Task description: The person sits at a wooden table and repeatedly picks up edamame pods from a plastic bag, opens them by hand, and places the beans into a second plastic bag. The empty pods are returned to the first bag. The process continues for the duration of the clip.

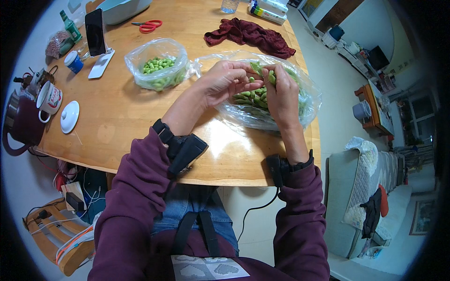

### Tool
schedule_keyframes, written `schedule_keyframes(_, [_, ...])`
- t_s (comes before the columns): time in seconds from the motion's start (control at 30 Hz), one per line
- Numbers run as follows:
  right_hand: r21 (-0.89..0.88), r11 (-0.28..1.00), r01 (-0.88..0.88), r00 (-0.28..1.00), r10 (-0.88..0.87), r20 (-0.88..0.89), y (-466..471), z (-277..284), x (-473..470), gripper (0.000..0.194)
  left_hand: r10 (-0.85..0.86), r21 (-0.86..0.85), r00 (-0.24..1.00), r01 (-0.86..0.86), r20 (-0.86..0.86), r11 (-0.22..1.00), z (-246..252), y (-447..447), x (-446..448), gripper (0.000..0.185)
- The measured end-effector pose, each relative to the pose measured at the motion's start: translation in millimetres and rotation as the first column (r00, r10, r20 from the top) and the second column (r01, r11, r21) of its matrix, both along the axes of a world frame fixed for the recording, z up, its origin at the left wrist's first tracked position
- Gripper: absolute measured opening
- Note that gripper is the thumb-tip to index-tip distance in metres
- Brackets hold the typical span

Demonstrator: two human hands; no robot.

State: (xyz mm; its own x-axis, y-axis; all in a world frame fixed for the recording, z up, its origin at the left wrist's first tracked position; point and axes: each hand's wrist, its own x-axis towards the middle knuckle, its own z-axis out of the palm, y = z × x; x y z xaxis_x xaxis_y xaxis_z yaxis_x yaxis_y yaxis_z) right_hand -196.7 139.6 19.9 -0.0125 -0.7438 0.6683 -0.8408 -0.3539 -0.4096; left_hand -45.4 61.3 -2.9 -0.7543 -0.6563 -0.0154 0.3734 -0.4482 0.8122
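Both hands meet over a clear plastic bag of green soybean pods at the table's right side. My left hand has its fingers curled around a shelled green bean. An opened green pod shows between the fingertips of both hands. My right hand pinches green pod pieces between thumb and fingers; its far fingers are hidden. To the left of my left hand stands a second clear bag, its mouth spread open around loose shelled beans.
On the wooden table lie red-handled scissors, a dark red cloth and a white lid. A phone leans on a white stand, near an enamel mug. A cable hangs from the right wrist device.
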Motion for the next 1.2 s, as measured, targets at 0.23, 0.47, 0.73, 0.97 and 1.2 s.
schedule_keyframes(0.23, [0.152,0.988,-0.021,0.91,-0.044,0.412,-7.8,-4.4,-6.0,0.018,0.286,-0.027,0.951,-0.291,-0.114,0.956,31.5,-18.3,31.3,0.025])
schedule_keyframes(0.47, [0.165,0.983,-0.086,0.847,-0.015,0.531,-10.2,-10.3,-12.2,0.018,0.899,-0.244,0.427,-0.866,0.093,0.437,38.3,-50.2,99.4,0.035])
schedule_keyframes(0.73, [0.129,0.958,-0.257,0.604,0.055,0.795,-3.5,5.1,-10.3,0.019,0.946,-0.418,0.324,-0.859,0.001,0.294,36.0,-47.3,87.0,0.043])
schedule_keyframes(0.97, [-0.26,0.937,-0.234,0.294,0.323,0.899,39.0,33.2,-39.0,0.021,0.689,-0.769,0.722,-0.475,-0.063,0.427,27.2,-23.4,35.1,0.038])
schedule_keyframes(1.2, [-0.255,0.927,0.275,0.206,0.202,0.957,246.5,-59.0,-137.1,0.024,0.644,-0.823,0.764,-0.389,-0.037,0.414,7.5,-23.1,20.4,0.032])
